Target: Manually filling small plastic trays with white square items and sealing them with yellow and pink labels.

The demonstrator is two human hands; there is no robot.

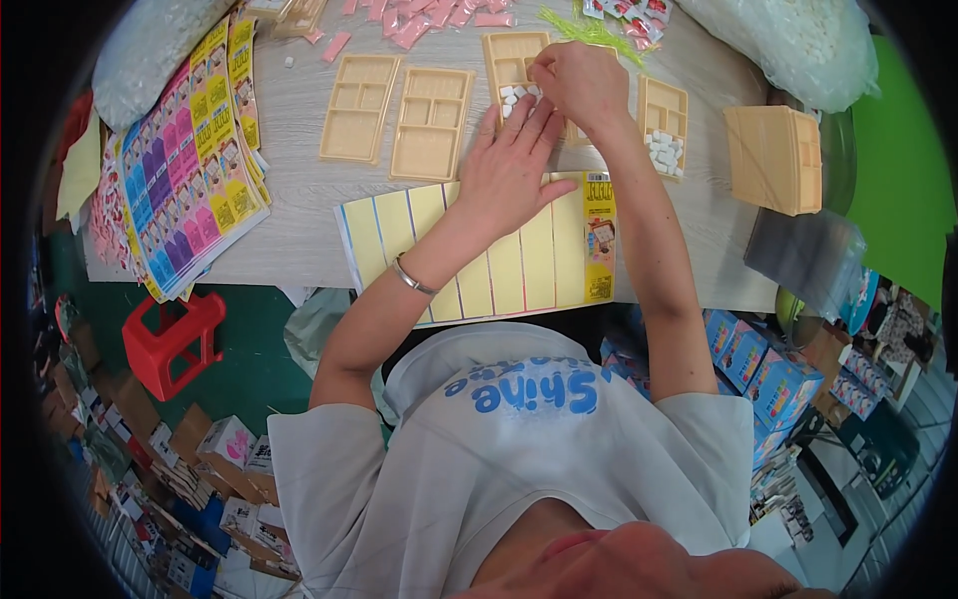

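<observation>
Holding: While the left hand point(509, 170) lies spread open, palm down, its fingertips rest over the lower end of the middle tray point(516, 43), probably to steady it and its white pieces point(511, 99).
Right hand point(587, 88): bent above the same tray, fingertips drawn together at its right side; whether they pinch anything, I cannot tell.
Middle tray: on the far middle of the surface point(289, 225), beyond the sheet; white pieces sit in its lower part, near the left fingertips, and its far compartment is bare.
Half-hidden tray point(578, 133): just right of the middle one, largely under the right hand and forearm; its contents cannot be told.
Right tray point(667, 95): white pieces heaped in its near compartment, the others bare.
Two left trays point(421, 158): side by side, nothing in their compartments, perhaps lined up within easy reach.
Tray stack point(763, 160): at the right, nested together, likely to save room.
Striped sheet point(479, 262): flat below the trays, partly under the left hand and forearm.
Far edge: pink packets point(411, 30), green strands point(624, 45) and red-and-white packets point(647, 12), apparently grouped by kind.
Right bag point(798, 50): clear plastic, bulging with pale pieces.
Left bag point(160, 60): cloudy plastic, contents unclear, beside printed cards point(190, 165).
</observation>
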